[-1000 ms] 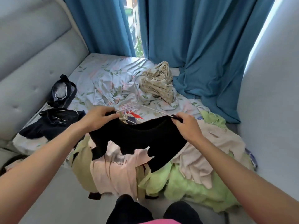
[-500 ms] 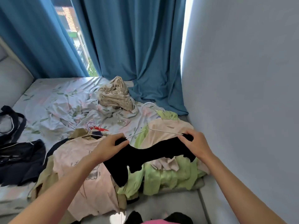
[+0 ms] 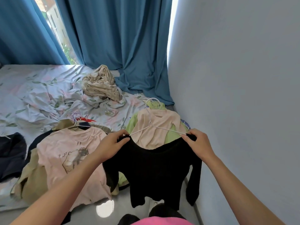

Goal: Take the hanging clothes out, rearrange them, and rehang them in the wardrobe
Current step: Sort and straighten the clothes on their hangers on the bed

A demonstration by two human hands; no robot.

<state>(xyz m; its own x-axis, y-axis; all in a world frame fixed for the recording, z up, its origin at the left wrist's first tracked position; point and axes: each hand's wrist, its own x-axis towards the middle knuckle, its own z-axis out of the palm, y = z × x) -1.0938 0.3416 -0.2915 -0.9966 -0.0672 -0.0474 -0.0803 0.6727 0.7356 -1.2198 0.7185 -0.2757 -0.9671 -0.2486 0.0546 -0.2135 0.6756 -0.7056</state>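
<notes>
black top (image 3: pixel 154 168) held up on white hanger (image 3: pixel 155 125), just in front of the bed (image 3: pixel 40 88)
each shoulder is pinched by the left hand (image 3: pixel 112 145) and right hand (image 3: pixel 198 143); a shoulder could be slipped off the wire if tugged unevenly.

One view only, worn on the head, wide-angle, with edges bowed. Looks forward and steeply down from standing height at the foot of the bed (image 3: pixel 40 95). Faces the blue curtains (image 3: pixel 113 38) and the window gap at the far end; pale wall (image 3: pixel 235 78) close along the right side. Near enough for both forearms to enter from the bottom corners, left hand (image 3: pixel 112 146) and right hand (image 3: pixel 198 143) at mid-frame around a black top (image 3: pixel 154 172). Own pink garment (image 3: pixel 162 221) at the bottom edge. No second view, no shared ground.
</notes>
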